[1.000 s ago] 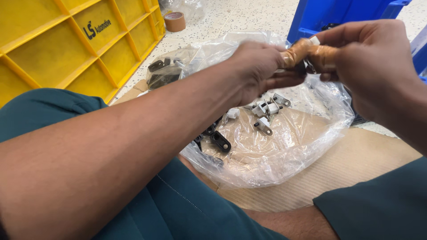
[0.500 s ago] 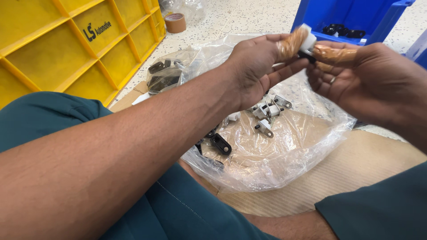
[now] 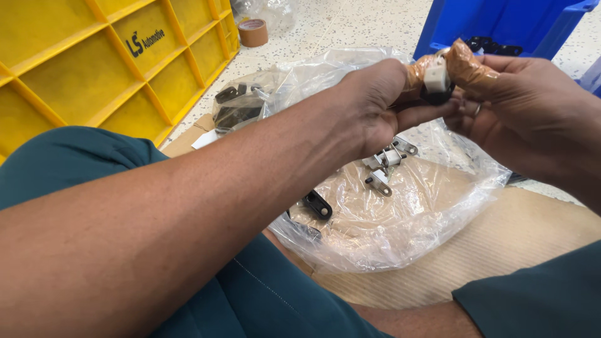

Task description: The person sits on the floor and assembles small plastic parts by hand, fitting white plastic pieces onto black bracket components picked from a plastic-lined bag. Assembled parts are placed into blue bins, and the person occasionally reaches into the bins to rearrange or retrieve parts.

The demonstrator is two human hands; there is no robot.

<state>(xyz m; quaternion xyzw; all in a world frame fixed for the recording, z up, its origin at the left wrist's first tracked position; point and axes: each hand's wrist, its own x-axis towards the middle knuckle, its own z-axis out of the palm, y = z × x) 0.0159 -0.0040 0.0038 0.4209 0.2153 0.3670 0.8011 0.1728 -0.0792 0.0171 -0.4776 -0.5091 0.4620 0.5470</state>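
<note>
The small white and black part (image 3: 436, 82) is partly covered by the taped fingertips (image 3: 466, 62) of the right hand (image 3: 532, 119) and by the left hand (image 3: 375, 106). Behind the right hand, the blue bin (image 3: 501, 25) is cut by the top edge, and its dark contents (image 3: 494, 46) cannot be identified.

Fingertips: brown tape wrapped on left hand (image 3: 375, 106) and right hand (image 3: 532, 119)
Ring: right hand
Trousers: teal
</note>
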